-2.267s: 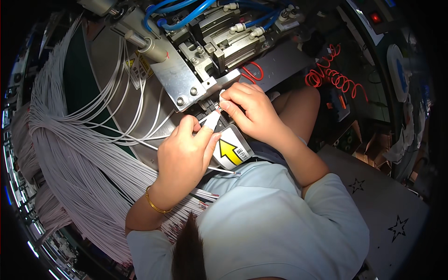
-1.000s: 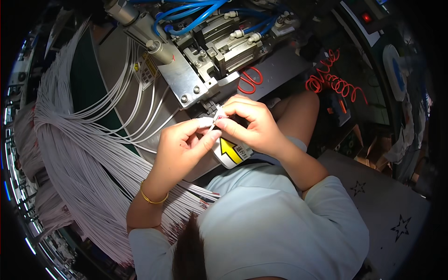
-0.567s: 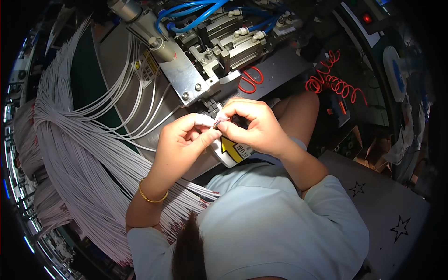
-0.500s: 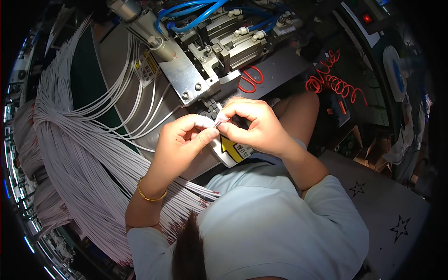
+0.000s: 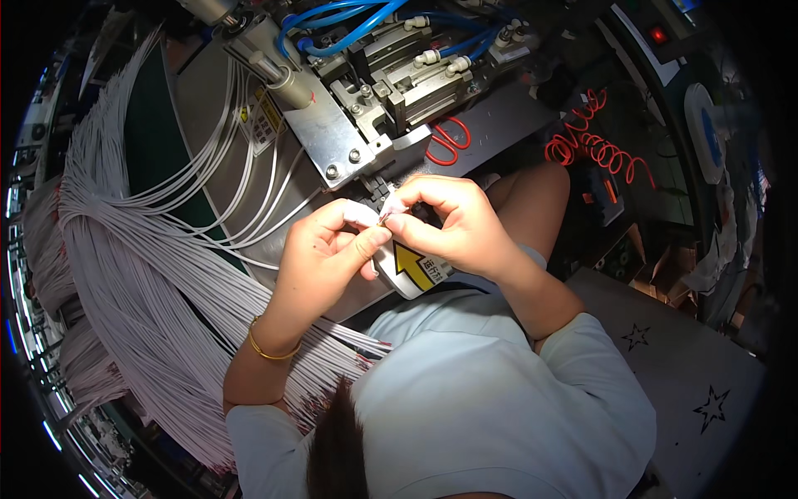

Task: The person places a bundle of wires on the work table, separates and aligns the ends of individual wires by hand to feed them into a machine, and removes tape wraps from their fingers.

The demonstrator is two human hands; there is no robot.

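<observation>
Head view. The left hand and right hand meet fingertip to fingertip, both pinched shut on the end of a thin white wire held between them. Just beyond the fingers stands a metal press fixture fed by blue air hoses. Directly beneath the hands lies a white label with a yellow arrow. Left of the left hand, a large bundle of white wires fans outward. Beyond the right hand lie red-handled scissors and, farther right, a red coiled cord.
</observation>
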